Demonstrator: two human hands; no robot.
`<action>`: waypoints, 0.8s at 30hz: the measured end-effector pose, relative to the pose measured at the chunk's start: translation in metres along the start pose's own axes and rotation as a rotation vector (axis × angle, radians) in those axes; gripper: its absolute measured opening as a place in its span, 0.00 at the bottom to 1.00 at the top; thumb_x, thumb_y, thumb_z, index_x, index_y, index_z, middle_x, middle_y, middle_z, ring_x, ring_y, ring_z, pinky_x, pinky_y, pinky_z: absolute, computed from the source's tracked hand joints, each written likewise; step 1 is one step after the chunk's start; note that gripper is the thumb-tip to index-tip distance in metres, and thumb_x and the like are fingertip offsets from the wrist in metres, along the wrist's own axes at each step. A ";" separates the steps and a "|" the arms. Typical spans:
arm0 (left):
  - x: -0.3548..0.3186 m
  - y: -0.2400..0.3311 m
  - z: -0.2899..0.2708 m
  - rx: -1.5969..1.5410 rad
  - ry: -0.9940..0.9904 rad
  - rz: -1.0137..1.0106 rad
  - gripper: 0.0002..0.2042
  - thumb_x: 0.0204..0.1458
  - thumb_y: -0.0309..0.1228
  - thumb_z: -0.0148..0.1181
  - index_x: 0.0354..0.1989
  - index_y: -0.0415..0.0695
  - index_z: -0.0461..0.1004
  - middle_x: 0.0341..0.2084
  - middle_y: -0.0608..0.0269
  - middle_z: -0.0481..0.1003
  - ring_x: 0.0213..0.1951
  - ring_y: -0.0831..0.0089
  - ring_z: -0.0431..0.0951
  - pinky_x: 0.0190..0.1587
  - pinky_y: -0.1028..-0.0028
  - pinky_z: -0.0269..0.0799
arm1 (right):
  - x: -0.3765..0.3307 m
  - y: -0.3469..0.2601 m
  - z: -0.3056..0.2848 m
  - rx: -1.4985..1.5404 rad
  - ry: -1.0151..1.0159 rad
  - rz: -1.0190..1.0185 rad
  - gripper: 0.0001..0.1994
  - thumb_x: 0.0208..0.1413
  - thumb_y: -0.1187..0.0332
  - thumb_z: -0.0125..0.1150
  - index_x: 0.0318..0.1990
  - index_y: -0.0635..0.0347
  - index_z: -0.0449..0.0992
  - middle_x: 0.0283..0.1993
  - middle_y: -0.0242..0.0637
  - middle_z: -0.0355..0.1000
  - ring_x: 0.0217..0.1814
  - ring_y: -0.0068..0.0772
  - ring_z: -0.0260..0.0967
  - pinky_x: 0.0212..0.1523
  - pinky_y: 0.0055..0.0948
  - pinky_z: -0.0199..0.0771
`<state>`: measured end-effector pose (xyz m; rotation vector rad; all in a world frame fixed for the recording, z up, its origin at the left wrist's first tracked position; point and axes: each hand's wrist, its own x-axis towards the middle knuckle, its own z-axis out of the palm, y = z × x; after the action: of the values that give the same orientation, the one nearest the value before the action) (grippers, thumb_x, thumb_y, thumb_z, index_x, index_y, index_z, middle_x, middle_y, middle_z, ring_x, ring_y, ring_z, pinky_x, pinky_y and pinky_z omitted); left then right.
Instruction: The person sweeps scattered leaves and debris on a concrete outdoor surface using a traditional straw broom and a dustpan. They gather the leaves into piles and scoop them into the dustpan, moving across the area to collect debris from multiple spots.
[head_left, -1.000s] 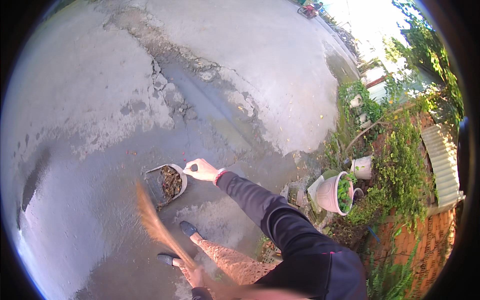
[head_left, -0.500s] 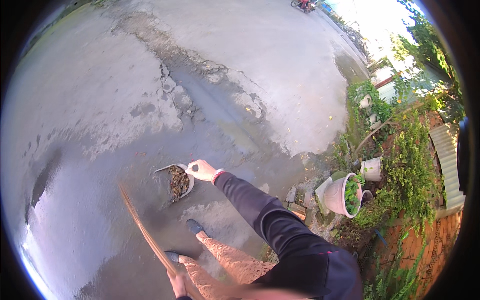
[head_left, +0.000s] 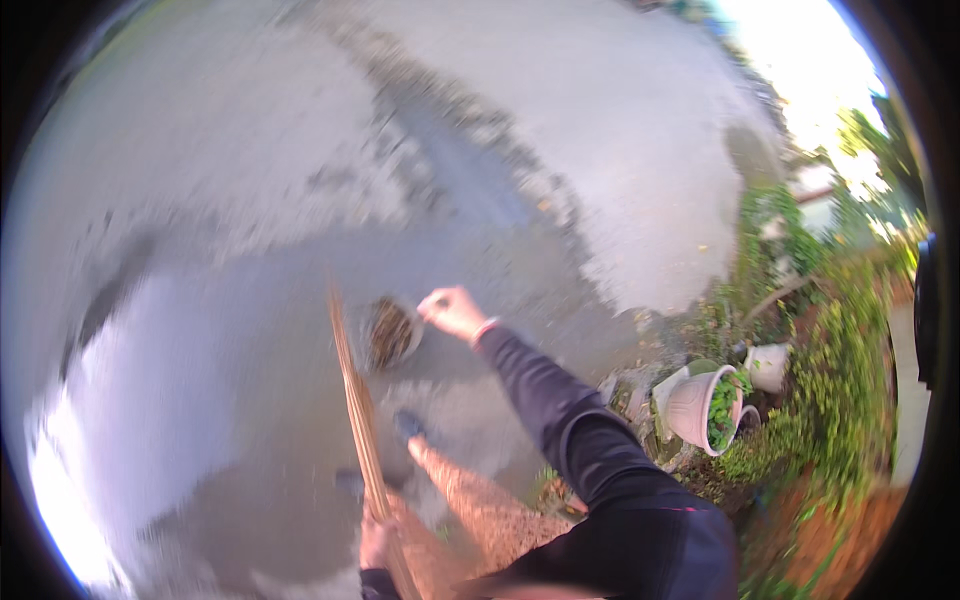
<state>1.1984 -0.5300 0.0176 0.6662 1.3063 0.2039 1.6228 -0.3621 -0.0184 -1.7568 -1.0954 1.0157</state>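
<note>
No packages, labels, signs or screens are visible.

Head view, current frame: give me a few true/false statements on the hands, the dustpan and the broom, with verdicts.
1. The right hand holds the dustpan by its edge. True.
2. The dustpan is empty. False: dark debris lies in it.
3. The left hand grips a thin broom that slants up toward the dustpan. True.
4. The right arm is bare. False: it wears a long dark sleeve.
5. The white flower pot stands upright on the concrete. False: it lies tilted on its side by the greenery at the right.
</note>
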 end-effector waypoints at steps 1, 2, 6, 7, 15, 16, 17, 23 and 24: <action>-0.016 0.011 -0.013 0.102 -0.004 0.090 0.37 0.37 0.18 0.51 0.63 0.40 0.52 0.19 0.60 0.69 0.16 0.72 0.71 0.16 0.73 0.71 | -0.004 0.007 0.000 -0.091 0.055 -0.023 0.09 0.50 0.68 0.63 0.23 0.62 0.76 0.23 0.32 0.73 0.32 0.23 0.72 0.37 0.28 0.73; -0.029 0.019 -0.026 0.116 0.091 0.063 0.38 0.37 0.19 0.50 0.64 0.41 0.51 0.19 0.61 0.69 0.16 0.72 0.71 0.16 0.73 0.71 | -0.009 0.015 -0.003 -0.076 0.039 -0.049 0.07 0.52 0.68 0.61 0.27 0.61 0.74 0.25 0.32 0.72 0.32 0.23 0.71 0.38 0.30 0.74; -0.015 0.046 -0.100 0.154 0.364 -0.077 0.37 0.41 0.20 0.50 0.66 0.45 0.50 0.15 0.64 0.67 0.14 0.73 0.69 0.15 0.72 0.68 | -0.029 0.034 -0.018 0.578 0.237 0.256 0.08 0.57 0.71 0.58 0.25 0.57 0.70 0.23 0.27 0.61 0.26 0.21 0.63 0.45 0.40 0.77; 0.002 0.050 -0.120 0.168 0.407 -0.083 0.40 0.40 0.19 0.50 0.67 0.40 0.43 0.14 0.62 0.67 0.12 0.73 0.68 0.13 0.72 0.66 | -0.033 0.038 -0.021 0.709 0.328 0.257 0.12 0.53 0.74 0.63 0.20 0.58 0.68 0.25 0.28 0.62 0.26 0.21 0.62 0.40 0.39 0.79; 0.160 0.113 -0.169 0.500 0.491 -0.064 0.39 0.40 0.27 0.55 0.64 0.39 0.47 0.25 0.53 0.74 0.25 0.60 0.77 0.27 0.64 0.75 | -0.078 0.025 -0.011 0.557 0.338 0.204 0.19 0.56 0.76 0.59 0.15 0.58 0.58 0.22 0.27 0.57 0.25 0.19 0.59 0.40 0.35 0.77; 0.168 0.107 -0.146 0.582 0.456 -0.130 0.39 0.41 0.29 0.56 0.65 0.40 0.47 0.30 0.49 0.75 0.31 0.57 0.78 0.33 0.63 0.75 | -0.082 0.026 -0.009 0.534 0.359 0.208 0.20 0.56 0.76 0.59 0.15 0.59 0.58 0.22 0.26 0.57 0.25 0.18 0.59 0.40 0.34 0.77; 0.177 0.103 -0.121 0.681 0.461 -0.198 0.39 0.42 0.31 0.56 0.65 0.42 0.47 0.35 0.45 0.76 0.38 0.53 0.79 0.39 0.61 0.75 | -0.085 0.028 -0.010 0.507 0.382 0.238 0.20 0.56 0.76 0.58 0.15 0.59 0.57 0.22 0.26 0.56 0.25 0.18 0.59 0.40 0.33 0.77; 0.091 0.078 -0.012 1.098 0.074 -0.335 0.46 0.42 0.34 0.55 0.69 0.43 0.35 0.45 0.31 0.71 0.51 0.44 0.72 0.56 0.58 0.65 | -0.089 0.026 -0.041 0.484 0.336 0.214 0.21 0.55 0.78 0.57 0.15 0.59 0.55 0.22 0.24 0.53 0.24 0.16 0.56 0.35 0.28 0.79; 0.072 0.089 -0.017 1.058 0.012 -0.295 0.46 0.40 0.31 0.57 0.69 0.44 0.36 0.45 0.32 0.71 0.51 0.45 0.72 0.56 0.59 0.66 | -0.090 0.022 -0.048 0.484 0.335 0.217 0.21 0.55 0.79 0.57 0.15 0.59 0.54 0.22 0.24 0.53 0.24 0.16 0.56 0.35 0.28 0.79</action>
<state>1.2221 -0.4170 0.0059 1.3286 1.4624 -0.7823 1.6461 -0.4631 -0.0032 -1.5862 -0.4113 0.9698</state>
